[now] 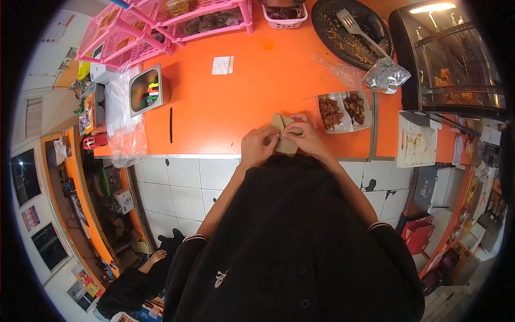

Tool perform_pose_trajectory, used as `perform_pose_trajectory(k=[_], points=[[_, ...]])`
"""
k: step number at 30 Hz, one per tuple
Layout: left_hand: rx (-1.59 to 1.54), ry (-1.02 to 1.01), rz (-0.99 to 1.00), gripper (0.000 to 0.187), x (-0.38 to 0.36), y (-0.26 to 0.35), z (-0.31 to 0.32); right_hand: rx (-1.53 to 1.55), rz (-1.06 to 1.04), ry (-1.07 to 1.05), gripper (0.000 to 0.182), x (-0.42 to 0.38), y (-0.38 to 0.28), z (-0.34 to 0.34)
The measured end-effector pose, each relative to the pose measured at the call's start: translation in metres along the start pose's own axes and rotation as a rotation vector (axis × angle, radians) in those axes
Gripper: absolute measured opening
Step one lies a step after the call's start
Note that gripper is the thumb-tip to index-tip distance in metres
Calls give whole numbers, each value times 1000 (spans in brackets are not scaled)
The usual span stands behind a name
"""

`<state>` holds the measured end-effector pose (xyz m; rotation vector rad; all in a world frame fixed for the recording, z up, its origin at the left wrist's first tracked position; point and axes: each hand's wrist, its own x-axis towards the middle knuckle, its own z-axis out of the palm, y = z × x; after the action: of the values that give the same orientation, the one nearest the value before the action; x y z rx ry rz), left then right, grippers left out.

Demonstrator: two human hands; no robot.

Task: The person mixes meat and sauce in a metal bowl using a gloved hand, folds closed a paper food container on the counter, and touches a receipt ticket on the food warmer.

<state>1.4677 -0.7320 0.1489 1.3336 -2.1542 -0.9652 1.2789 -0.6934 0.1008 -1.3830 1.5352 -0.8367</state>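
Observation:
Close to the front edge of the orange counter (214, 118), both hands hold a small brown cardboard piece (278, 121). My left hand (259, 145) pinches it from the left, with thumb and fingers pressed together. From the right, my right hand (306, 138) has its fingers bent over the same piece, near its middle. The fingertips of the two hands nearly meet. Just right of them lies an open paper-lined box (354, 126) with two heaps of brown fried food (330, 111).
Pink racks (212, 35) stand at the back left, above a metal tin of markers (145, 90). A black pan (327, 32) with a spatula, foil (387, 75) and a glass food cabinet (448, 59) are at right. Another person (137, 284) is at lower left.

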Motion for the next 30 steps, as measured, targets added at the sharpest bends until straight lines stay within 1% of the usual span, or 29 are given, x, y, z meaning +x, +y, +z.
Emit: perform_pose_trajectory(k=[2,3,4,5,6,7,8,9,10,11,12,14,16,18,21,30], points=[[-114,20,-19,12,-1,-4,2,32,7,14,17,0,-1,0],[-113,21,-22,12,-2,-8,4,65,14,28,17,0,-5,-1],[-227,14,-51,13,-1,-12,7,65,13,26,17,0,-9,-2],[-341,9,-79,14,0,-16,10,-7,8,16,17,0,-13,-4],[-340,10,-79,14,2,-14,9,-78,3,6,17,1,-15,-5],[-334,-40,-118,13,3,-12,8,-78,2,6,17,1,-14,-5],[-327,-91,-157,12,5,-10,7,-145,15,-11,16,3,-13,-5],[-326,-91,-156,12,7,-9,6,-211,27,-26,16,4,-13,-5],[-321,-141,-170,12,9,-9,4,-210,25,-25,16,4,-14,-6],[-315,-191,-184,11,10,-8,3,-221,-11,-24,16,4,-14,-6],[-312,-192,-184,11,9,-11,6,-231,-46,-24,16,4,-15,-6],[-284,-99,-141,10,8,-15,15,-181,-62,-12,15,3,-11,-4],[-296,-64,-137,11,7,-9,18,-136,-79,3,15,2,-2,-1],[-311,-27,-134,11,8,-6,20,65,-25,68,18,4,-1,-1],[-237,15,-87,10,5,-4,21,-18,-4,59,19,5,-12,-3],[-203,6,-36,8,6,-3,18,62,38,34,23,17,18,9]])
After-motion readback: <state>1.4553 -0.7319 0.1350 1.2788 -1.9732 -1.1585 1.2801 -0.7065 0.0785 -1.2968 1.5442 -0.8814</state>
